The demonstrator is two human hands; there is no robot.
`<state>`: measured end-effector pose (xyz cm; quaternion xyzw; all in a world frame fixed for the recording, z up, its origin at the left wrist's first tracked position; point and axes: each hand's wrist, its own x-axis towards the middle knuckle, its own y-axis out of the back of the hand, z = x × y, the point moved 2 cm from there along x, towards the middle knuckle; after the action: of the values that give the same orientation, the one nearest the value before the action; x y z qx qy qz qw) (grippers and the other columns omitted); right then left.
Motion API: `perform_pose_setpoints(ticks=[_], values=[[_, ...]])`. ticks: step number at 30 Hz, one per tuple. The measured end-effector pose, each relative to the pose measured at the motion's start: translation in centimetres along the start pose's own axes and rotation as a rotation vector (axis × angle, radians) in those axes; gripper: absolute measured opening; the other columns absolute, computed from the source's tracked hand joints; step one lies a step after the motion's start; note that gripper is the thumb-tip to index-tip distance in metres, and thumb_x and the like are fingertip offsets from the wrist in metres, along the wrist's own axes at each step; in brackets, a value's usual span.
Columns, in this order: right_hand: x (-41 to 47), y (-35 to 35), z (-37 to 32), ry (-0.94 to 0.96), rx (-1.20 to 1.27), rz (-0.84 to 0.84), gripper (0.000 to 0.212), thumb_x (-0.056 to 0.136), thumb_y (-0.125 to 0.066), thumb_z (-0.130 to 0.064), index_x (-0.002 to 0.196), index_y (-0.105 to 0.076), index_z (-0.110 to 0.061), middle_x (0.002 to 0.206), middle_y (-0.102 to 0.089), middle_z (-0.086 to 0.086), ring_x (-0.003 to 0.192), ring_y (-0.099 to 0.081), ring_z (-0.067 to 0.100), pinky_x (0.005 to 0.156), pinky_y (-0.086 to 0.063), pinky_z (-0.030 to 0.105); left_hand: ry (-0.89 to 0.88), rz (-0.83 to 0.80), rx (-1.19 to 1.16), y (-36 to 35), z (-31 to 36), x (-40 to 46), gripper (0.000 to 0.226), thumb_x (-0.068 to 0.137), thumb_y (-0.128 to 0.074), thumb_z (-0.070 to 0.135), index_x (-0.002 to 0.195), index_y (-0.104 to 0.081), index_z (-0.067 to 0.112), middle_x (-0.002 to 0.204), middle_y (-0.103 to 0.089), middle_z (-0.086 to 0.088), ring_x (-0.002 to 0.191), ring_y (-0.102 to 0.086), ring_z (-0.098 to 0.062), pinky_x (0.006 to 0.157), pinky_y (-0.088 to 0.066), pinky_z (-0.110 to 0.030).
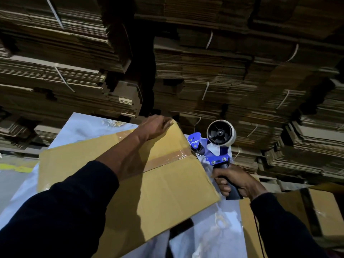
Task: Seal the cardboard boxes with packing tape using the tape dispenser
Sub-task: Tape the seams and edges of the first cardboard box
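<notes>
Dim warehouse, strapped bundles of flattened cartons (214,75) stacked high behind a pale plastic-covered counter (78,127) where the cardboard box (158,183) lies. Left hand (155,126) rests flat with straight fingers on the box's far corner, and clear tape (167,158) runs along the centre seam. Right hand (234,183) grips the handle of the blue tape dispenser (216,146) at the box's right edge, where the tape looks like it's still attached, though it's hard to tell.
</notes>
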<state>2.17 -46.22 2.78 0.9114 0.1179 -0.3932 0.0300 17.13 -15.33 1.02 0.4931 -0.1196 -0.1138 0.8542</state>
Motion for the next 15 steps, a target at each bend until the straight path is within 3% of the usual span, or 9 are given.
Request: perform_pose_setpoints(ticks=[5,15], values=[[-0.2,-0.3,0.1,0.029,0.003,-0.004,0.042,0.091,-0.058,0.003,0.056,-0.048,-0.019,0.055,-0.03,0.007,0.037,-0.028,0.017,0.046,-0.029,0.024,0.01,0.015,0.003,0.3,0.6,-0.4,0.04,0.11,-0.043,0.043,0.126,-0.069,0.017,0.114,-0.073,-0.012,0.104,-0.066,-0.03,0.073,-0.034,-0.031],[-1.5,0.1,1.0,0.028,-0.027,0.002,0.043,0.091,-0.057,0.003,0.056,-0.045,-0.019,0.055,-0.028,0.007,0.038,-0.026,0.017,0.047,-0.026,0.027,0.027,-0.04,-0.034,0.2,0.5,-0.5,0.041,0.11,-0.041,0.044,0.13,-0.068,0.02,0.113,-0.072,-0.012,0.099,-0.064,-0.025,0.077,-0.041,-0.033]])
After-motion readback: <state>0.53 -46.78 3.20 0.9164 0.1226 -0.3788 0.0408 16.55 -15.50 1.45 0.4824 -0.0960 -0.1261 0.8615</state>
